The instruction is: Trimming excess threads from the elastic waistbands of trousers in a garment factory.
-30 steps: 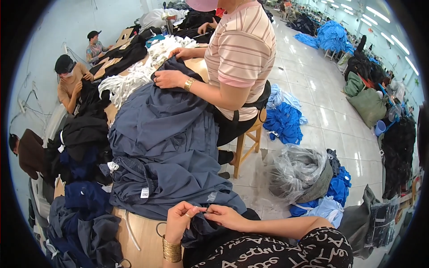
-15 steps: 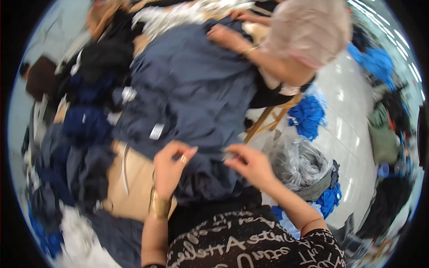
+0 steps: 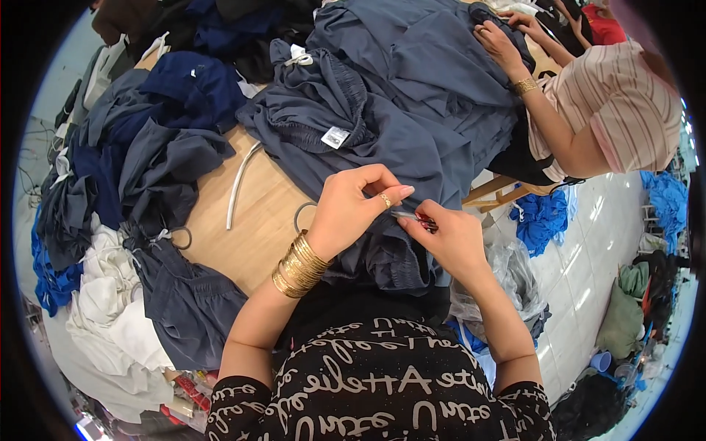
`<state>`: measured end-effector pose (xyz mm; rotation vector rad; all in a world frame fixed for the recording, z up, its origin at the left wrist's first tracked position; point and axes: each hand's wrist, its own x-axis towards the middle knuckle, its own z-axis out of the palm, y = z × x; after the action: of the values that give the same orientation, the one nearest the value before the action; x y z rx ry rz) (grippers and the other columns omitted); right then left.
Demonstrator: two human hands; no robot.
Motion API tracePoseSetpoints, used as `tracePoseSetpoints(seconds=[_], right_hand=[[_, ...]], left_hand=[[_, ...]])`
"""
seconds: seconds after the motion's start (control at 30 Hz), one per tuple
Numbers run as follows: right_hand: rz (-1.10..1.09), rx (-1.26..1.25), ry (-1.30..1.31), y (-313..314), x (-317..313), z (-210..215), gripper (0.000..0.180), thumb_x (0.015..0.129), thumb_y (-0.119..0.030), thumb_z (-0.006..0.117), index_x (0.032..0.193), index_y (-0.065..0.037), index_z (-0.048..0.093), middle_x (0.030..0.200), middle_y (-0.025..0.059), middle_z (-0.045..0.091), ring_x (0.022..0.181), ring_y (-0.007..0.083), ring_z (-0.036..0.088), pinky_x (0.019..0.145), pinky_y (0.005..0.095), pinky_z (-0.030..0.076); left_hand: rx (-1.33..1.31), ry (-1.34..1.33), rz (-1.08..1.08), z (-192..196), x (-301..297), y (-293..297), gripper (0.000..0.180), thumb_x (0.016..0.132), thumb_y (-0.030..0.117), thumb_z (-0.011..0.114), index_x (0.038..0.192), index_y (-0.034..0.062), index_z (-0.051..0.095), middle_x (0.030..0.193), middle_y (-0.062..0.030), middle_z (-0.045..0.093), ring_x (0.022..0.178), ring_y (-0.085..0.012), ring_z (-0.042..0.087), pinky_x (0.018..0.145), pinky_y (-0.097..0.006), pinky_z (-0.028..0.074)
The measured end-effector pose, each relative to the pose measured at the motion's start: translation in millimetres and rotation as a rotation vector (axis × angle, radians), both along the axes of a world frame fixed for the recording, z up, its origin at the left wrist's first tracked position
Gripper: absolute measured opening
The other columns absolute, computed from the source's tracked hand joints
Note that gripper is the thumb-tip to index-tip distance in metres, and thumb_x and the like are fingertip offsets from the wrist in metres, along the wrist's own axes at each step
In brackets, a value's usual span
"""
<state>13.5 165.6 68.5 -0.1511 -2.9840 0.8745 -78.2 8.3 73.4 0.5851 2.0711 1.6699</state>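
Observation:
My left hand [image 3: 351, 204] is closed in a pinch, thumb against fingertips. Whatever may lie between them is too small to make out. Close beside it, my right hand [image 3: 448, 239] grips small thread snips [image 3: 404, 214], whose metal tip points toward the left fingertips. Below both hands, a dark grey garment [image 3: 397, 257] lies bunched at the table's near edge. Beyond them spreads a heap of the same grey cloth [image 3: 434, 95]. A gathered elastic waistband [image 3: 360, 103] with a white label [image 3: 335, 137] shows on its left.
Bare wooden table [image 3: 213, 202] shows at left, with a white cord [image 3: 239, 187] on it. Navy garments [image 3: 187, 92] and white cloth [image 3: 118, 294] are piled farther left. At right, a co-worker's hand [image 3: 501, 48] holds the grey cloth. A clear plastic bag [image 3: 507, 275] stands below.
My view has shifted, and the table things sit higher and more to the right in it. My hands have come closer together, the left one moving toward the right.

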Motion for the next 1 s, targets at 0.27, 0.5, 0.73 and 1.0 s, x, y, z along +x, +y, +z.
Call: tracePoseSetpoints(seconds=[0.27, 0.5, 0.73, 1.0], right_hand=[[-0.023, 0.03, -0.111, -4, -9, 5, 0.035, 0.077, -0.04, 0.063, 0.075, -0.006, 0.06, 0.059, 0.0089, 0.06, 0.057, 0.0291, 0.06, 0.052, 0.0374, 0.045], [-0.016, 0.035, -0.068, 0, -9, 5, 0.035, 0.078, -0.04, 0.063, 0.074, -0.006, 0.06, 0.057, 0.0086, 0.06, 0.056, 0.0288, 0.06, 0.051, 0.0369, 0.045], [0.026, 0.017, -0.104, -8, -15, 5, 0.034, 0.078, -0.04, 0.062, 0.075, -0.007, 0.06, 0.058, 0.0076, 0.06, 0.056, 0.0289, 0.06, 0.052, 0.0376, 0.045], [-0.107, -0.29, -0.056, 14, 6, 14, 0.046, 0.067, -0.026, 0.078, 0.101, -0.006, 0.055, 0.084, 0.0103, 0.062, 0.068, 0.0195, 0.06, 0.063, 0.0284, 0.047]], left_hand=[[0.053, 0.007, -0.041, -1, -1, 7, 0.015, 0.079, 0.01, 0.067, 0.076, -0.003, 0.062, 0.066, -0.0026, 0.061, 0.063, -0.006, 0.053, 0.061, -0.022, 0.043], [0.032, 0.011, -0.046, 1, -4, 8, 0.015, 0.079, 0.011, 0.068, 0.077, -0.0029, 0.062, 0.067, -0.003, 0.061, 0.063, -0.0061, 0.053, 0.061, -0.022, 0.043], [0.126, -0.153, -0.07, 2, -2, 3, 0.017, 0.081, 0.012, 0.066, 0.076, -0.003, 0.06, 0.069, -0.0035, 0.062, 0.064, -0.0059, 0.056, 0.06, -0.021, 0.045], [-0.358, -0.167, -0.432, 4, 16, -112, 0.018, 0.084, 0.014, 0.058, 0.097, 0.0016, 0.06, 0.076, -0.0102, 0.066, 0.071, -0.0216, 0.064, 0.064, -0.031, 0.05]])
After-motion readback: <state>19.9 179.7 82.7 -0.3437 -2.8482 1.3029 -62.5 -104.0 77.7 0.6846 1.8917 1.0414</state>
